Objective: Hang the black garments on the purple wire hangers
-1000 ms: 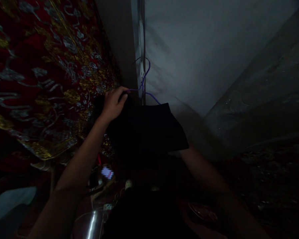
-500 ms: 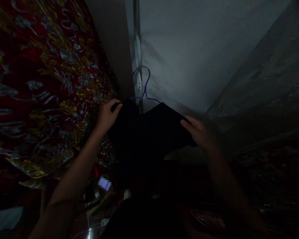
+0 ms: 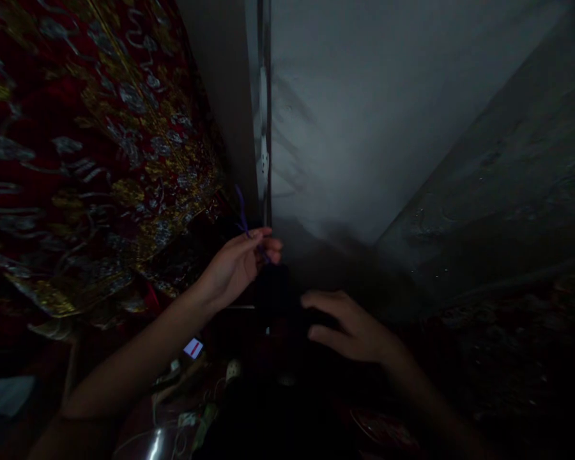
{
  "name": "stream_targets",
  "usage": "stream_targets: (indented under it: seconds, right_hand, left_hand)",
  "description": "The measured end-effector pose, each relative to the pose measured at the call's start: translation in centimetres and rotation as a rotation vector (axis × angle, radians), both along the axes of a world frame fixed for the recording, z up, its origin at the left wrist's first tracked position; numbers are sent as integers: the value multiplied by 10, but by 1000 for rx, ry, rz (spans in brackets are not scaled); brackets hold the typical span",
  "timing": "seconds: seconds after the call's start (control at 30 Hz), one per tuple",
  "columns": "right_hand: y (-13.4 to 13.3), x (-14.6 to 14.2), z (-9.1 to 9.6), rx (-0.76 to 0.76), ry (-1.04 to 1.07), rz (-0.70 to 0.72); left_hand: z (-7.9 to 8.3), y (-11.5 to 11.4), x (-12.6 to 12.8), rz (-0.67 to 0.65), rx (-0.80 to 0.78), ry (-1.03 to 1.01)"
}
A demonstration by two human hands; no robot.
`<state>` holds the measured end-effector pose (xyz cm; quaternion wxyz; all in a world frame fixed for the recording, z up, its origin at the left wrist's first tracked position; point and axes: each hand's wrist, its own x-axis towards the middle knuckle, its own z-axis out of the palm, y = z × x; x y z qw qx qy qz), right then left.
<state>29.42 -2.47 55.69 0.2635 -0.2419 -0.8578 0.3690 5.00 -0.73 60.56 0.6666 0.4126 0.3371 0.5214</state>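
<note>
My left hand [image 3: 234, 268] pinches a purple clothes hanger [image 3: 242, 211] between thumb and fingers, and the hanger's hook end tilts up to the left. Black cloth [image 3: 271, 287] hangs just below the fingers; it is so dark that its outline blends into the shadow. To the right of this cloth is my right hand [image 3: 357, 326], with thumb and forefinger apart and no thing visible between them. Whether its fingertips touch the cloth cannot be made out.
On the left hangs red cloth [image 3: 100, 140] with gold and silver patterns. A pale wall [image 3: 335, 115] rises ahead, with a white slotted strip [image 3: 264, 156] in its corner. Below lie a lit screen [image 3: 193, 347], cables and a pale shoe with holes [image 3: 233, 369].
Both hands have let go of the black garment's shoulders. The hanger has come down from the corner strip into my left hand. My right hand has moved lower and inward.
</note>
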Motion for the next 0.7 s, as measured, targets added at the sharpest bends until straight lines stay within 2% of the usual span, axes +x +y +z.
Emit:
stream_targets:
  seconds: [0.03,0.07,0.1,0.17,0.23,0.3,0.37,0.47,0.53,0.6,0.7]
  right_hand:
    - [-1,-1,-1,-76,-67,95]
    - [2,-1,-4,-139,-113,121]
    - [7,1,-7,-178,-138,87]
    - [21,6,-18,-151,-111,-111]
    - [39,11,-33,-9,-23,-305]
    - [56,11,-46,132,49,-387]
    - [71,7,-55,222,98,-422]
    - [92,0,-53,263,245,-561]
    - [103,-3,-45,223,370,-645]
    - [109,-5,-38,158,462,-681]
    - [108,-11,-40,61,502,-700]
  left_hand:
    - [-5,-7,-4,-42,-94,-2]
    - [-9,-13,-9,-101,-165,47]
    - [-11,-19,-16,-184,-207,144]
    - [-8,-29,-31,-344,-176,447]
    - [3,-36,-44,-375,1,784]
    - [19,-38,-52,-216,232,1027]
    - [35,-32,-58,3,416,1130]
    - [54,-8,-70,285,576,1117]
    - [63,17,-78,426,617,1071]
    - [68,45,-82,456,613,1044]
    - [72,83,-80,303,524,1021]
